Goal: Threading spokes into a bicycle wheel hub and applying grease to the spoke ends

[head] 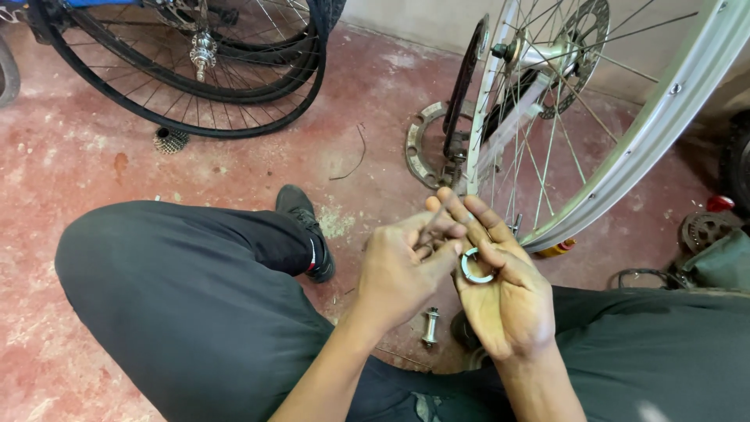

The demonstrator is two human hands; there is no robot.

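Small silver metal ring (475, 266) being cradled in right hand (506, 301), palm up, fingers loosely curled. Left hand (402, 270) fingers being pinched on thin dark part, identity unclear. Inspection step judged underway; steady seating required next. Silver spoked wheel rim (625, 168) being left beside.

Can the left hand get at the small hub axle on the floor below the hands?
Probably yes: the hub axle lies uncovered on the floor, just below the left hand, though its fingers are busy at the ring.
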